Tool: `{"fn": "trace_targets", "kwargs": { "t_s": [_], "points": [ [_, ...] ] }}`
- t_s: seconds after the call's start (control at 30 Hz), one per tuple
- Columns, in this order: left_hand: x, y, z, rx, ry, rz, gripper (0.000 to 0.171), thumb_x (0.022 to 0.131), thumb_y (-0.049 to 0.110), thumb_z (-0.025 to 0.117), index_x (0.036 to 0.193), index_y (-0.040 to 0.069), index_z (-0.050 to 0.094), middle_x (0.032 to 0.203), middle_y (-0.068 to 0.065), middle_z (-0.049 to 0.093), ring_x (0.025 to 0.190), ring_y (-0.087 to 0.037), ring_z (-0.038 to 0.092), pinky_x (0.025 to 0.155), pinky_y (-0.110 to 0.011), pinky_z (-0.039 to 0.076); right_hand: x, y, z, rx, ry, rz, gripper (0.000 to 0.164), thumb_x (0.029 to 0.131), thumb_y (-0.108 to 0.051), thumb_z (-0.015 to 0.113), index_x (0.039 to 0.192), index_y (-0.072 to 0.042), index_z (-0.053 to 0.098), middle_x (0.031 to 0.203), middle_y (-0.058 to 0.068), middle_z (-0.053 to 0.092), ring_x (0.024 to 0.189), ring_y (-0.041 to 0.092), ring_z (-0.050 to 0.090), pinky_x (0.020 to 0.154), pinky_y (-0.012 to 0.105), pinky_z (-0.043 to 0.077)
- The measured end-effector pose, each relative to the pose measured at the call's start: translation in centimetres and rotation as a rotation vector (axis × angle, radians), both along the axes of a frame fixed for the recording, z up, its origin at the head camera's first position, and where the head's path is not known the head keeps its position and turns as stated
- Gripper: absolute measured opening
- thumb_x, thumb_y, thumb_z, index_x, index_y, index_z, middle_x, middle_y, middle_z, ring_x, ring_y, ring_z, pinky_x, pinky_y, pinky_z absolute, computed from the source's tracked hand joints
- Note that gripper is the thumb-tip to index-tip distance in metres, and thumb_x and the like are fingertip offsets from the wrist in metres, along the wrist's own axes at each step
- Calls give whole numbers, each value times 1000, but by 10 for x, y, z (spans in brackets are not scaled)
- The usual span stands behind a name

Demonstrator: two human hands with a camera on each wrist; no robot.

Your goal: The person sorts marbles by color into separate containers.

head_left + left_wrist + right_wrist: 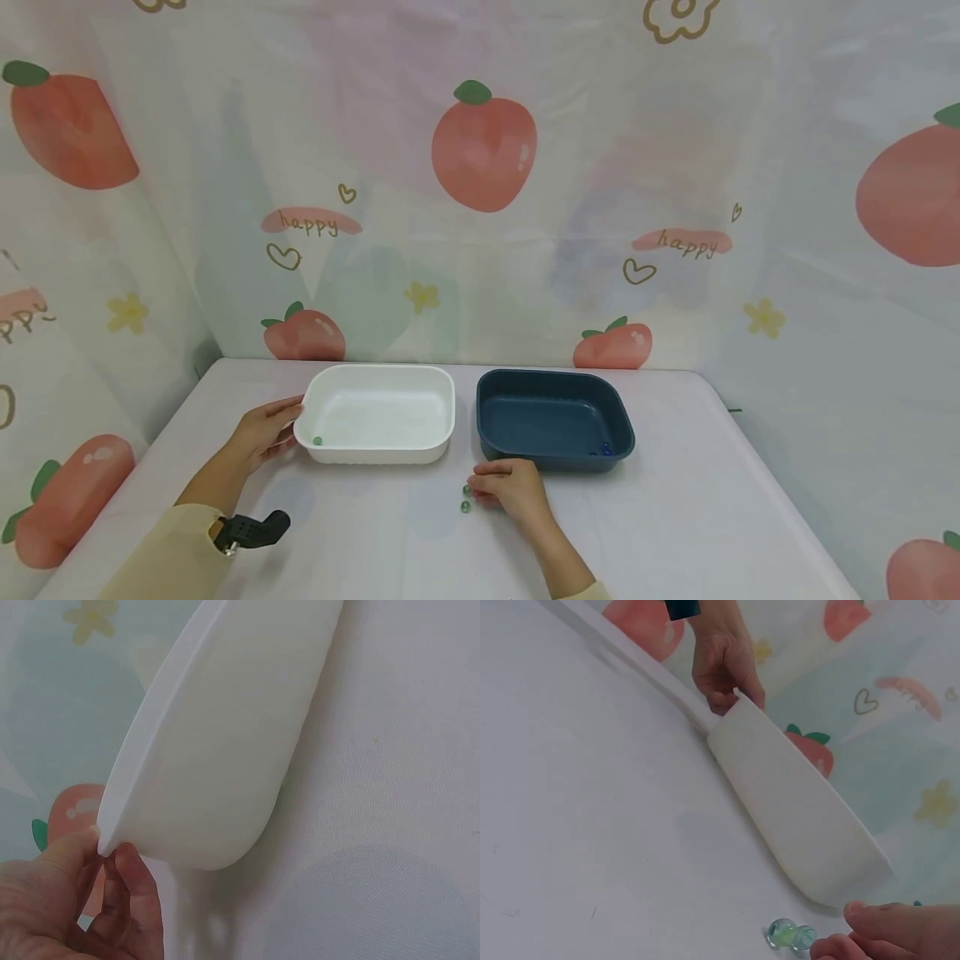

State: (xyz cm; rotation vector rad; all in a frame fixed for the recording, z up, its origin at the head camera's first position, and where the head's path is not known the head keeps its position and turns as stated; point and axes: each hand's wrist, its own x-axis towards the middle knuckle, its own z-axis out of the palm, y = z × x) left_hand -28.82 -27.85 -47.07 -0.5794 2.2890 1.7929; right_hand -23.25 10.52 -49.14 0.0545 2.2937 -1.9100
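Observation:
At the left end of a white plastic basin (382, 457), my left hand (262, 429) pinches the rim between thumb and fingers; the left wrist view shows the thumb over the edge and fingers beneath. One green marble (317, 441) lies inside that basin, at its near left corner. My right hand (513, 486) is low over the table, in front of the dark blue basin (555, 461). Its fingertips are right at two clear green marbles (782, 932) on the cloth, thumb and forefinger slightly apart in the right wrist view. The fingers partly cover one marble.
The two basins stand side by side with a narrow gap between them. Dark blue marbles (606, 448) lie in the blue basin's near right corner. A white cloth (375, 542) covers the table, and a fruit-patterned curtain (510, 275) hangs behind it.

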Motion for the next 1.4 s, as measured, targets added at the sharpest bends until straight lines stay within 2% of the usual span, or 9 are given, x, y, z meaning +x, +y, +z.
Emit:
{"fn": "trace_targets", "kwargs": {
  "t_s": [0.2,0.77,1.0,1.2,1.4],
  "points": [
    [0,1,1,5,-2,0,58,100,37,56,149,8,42,137,-19,52,86,-11,59,75,-25,55,-2,-1,-5,87,20,-24,24,79,-5,78,97,10,72,84,13,74,71,14,71,64,27,60],
    [2,3,5,-13,-11,8,57,101,36,55,149,8,42,138,-21,51,86,-12,58,73,-24,54,-4,-11,-5,269,84,-65,22,71,-10,87,86,1,75,78,6,72,61,9,65,58,24,55],
    [1,4,4,-10,-15,16,56,101,36,54,149,8,42,139,-21,50,86,-13,58,73,-25,54,-3,-13,-5,275,108,-66,21,69,-4,86,85,3,74,71,6,72,60,10,66,56,23,55],
    [2,3,3,-9,-13,9,56,101,36,54,149,8,42,139,-21,50,86,-13,58,72,-24,54,-1,-14,-5,323,125,-69,17,69,-3,86,81,0,75,66,4,70,58,9,65,55,23,54],
    [2,3,3,-12,-9,6,57,101,36,54,149,8,41,140,-22,50,86,-13,58,72,-24,54,-1,-14,-6,325,141,-66,16,68,-2,86,80,-1,75,65,3,70,57,9,65,54,22,53]
  ]
}}
